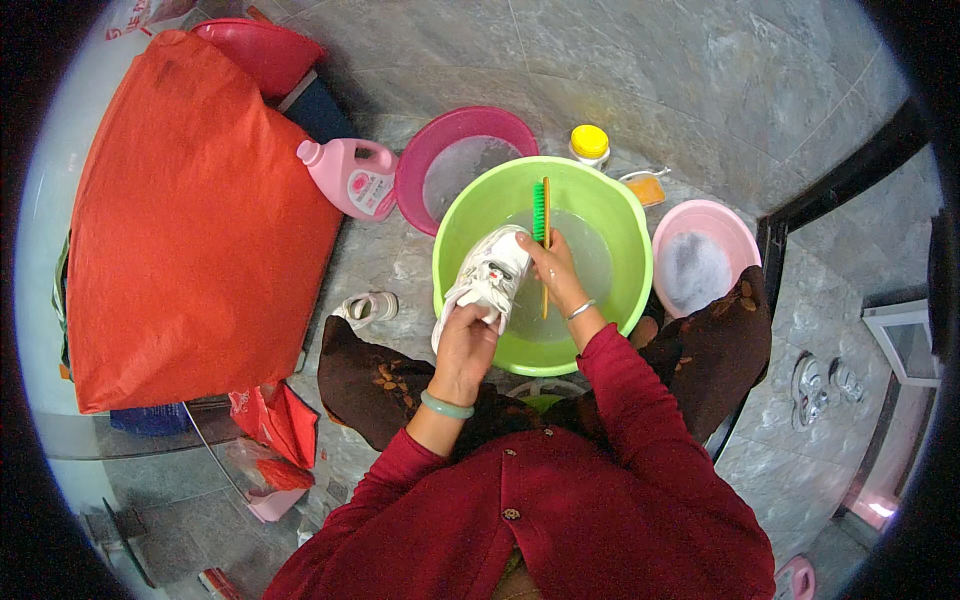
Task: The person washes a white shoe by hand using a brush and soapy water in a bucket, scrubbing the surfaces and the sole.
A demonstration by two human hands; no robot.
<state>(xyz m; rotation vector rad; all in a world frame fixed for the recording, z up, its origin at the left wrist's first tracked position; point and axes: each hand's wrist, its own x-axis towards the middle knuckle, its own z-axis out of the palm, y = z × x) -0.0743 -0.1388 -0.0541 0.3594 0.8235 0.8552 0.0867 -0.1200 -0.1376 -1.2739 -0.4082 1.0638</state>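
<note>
My left hand is inside the opening of a white lace-up sneaker, holding it tilted over a large green plastic basin. A small dark and red ornament sits among the sneaker's laces. My right hand grips a scrubbing brush with a wooden back and green bristles; its thumb reaches the sneaker's toe. The bristles point left, towards the shoe. Cloudy water stands in the basin beneath. Another white shoe lies on the tiled floor to the left.
Behind the green basin are a magenta basin holding liquid, a pink detergent jug and a yellow-lidded jar. An orange-yellow brush or block lies nearby. At right stands a pink basin with suds. A large orange-red cover fills the left.
</note>
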